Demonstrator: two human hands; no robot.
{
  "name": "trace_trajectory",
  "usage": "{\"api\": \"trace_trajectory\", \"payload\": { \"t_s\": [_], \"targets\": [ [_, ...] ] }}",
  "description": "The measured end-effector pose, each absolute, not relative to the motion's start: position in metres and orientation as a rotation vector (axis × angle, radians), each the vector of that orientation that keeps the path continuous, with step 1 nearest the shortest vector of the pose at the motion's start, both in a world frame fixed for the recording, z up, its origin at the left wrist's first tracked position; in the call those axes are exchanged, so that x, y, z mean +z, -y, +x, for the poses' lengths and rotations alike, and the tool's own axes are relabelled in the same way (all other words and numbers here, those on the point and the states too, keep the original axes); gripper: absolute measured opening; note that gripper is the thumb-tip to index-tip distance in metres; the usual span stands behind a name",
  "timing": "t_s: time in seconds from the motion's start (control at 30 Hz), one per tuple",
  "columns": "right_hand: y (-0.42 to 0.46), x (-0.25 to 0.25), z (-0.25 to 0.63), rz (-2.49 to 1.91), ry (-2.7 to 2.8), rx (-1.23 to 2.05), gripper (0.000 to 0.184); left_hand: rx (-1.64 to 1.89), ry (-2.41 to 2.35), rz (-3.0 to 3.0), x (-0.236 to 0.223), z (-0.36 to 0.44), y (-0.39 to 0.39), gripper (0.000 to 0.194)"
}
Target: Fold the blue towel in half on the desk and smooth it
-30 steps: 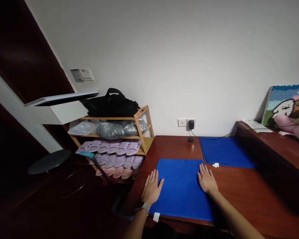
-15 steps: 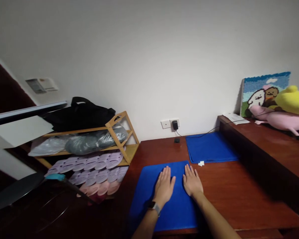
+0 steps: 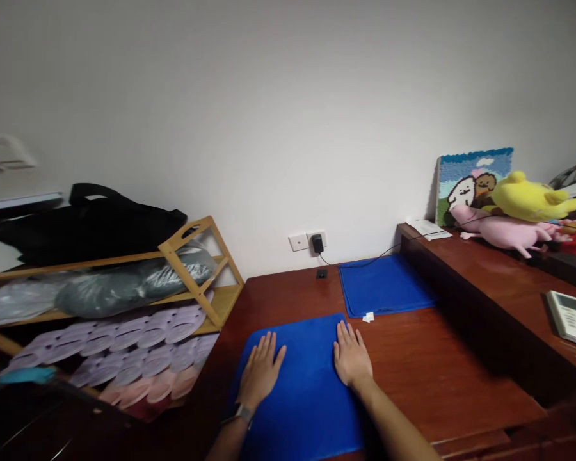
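Observation:
A blue folded cloth (image 3: 307,397) lies spread on the reddish-brown wooden desk (image 3: 441,378). My left hand (image 3: 262,371) rests flat near its left edge, fingers stretched forward and thumb apart; a watch sits on that wrist. Along the cloth's right edge lies my right hand (image 3: 352,355), palm down with its fingers extended. Neither hand grips anything. Farther back on the desk is a second folded blue cloth (image 3: 386,285), with small white tags (image 3: 368,317) at its near edge.
To the left stands a wooden rack (image 3: 211,269) with purple and pink slippers, plastic-wrapped bundles and a black bag (image 3: 100,224). A charger (image 3: 317,243) is plugged into the wall, its cord running right. Plush toys (image 3: 509,232) and a calculator-like device (image 3: 571,317) lie on the raised right ledge.
My left hand has slid left across the cloth toward its left edge, so the hands are farther apart. The right hand stays by the right edge. The view has turned right.

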State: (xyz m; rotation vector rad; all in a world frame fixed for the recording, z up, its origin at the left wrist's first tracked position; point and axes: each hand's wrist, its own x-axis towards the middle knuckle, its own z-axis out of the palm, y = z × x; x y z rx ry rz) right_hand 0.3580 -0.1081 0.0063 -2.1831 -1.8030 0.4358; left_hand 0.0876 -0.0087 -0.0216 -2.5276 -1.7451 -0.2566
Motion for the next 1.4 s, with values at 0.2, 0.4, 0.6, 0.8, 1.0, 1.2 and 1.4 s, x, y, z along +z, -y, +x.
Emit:
{"api": "trace_trajectory", "payload": {
  "t_s": [0.2, 0.4, 0.6, 0.8, 1.0, 1.2, 1.4],
  "targets": [
    [0.112, 0.003, 0.354, -2.256, 1.841, 0.377, 0.066, -0.31, 1.906, -2.431, -0.015, 0.041, 0.005, 0.08],
    [0.108, 0.005, 0.358, -2.29, 1.87, 0.354, 0.066, -0.351, 1.942, -2.444, -0.01, 0.052, 0.017, 0.083],
    [0.08, 0.006, 0.361, -2.3, 1.877, 0.27, 0.067, -0.368, 1.943, -2.433, -0.011, 0.049, 0.018, 0.082],
    [0.074, 0.0, 0.358, -2.292, 1.866, 0.301, 0.068, -0.356, 1.928, -2.421, -0.015, 0.049, 0.016, 0.079],
    [0.074, 0.003, 0.36, -2.25, 1.829, 0.355, 0.068, -0.167, 1.99, -2.412, -0.001, 0.05, 0.004, 0.078],
    [0.075, 0.008, 0.361, -2.225, 1.813, 0.381, 0.066, -0.355, 1.675, -2.547, 0.013, 0.155, 0.024, 0.071],
    [0.076, 0.008, 0.364, -2.214, 1.881, 0.378, 0.065, -0.317, 1.531, -2.801, -0.007, 0.233, 0.04, 0.062]
  ]
}}
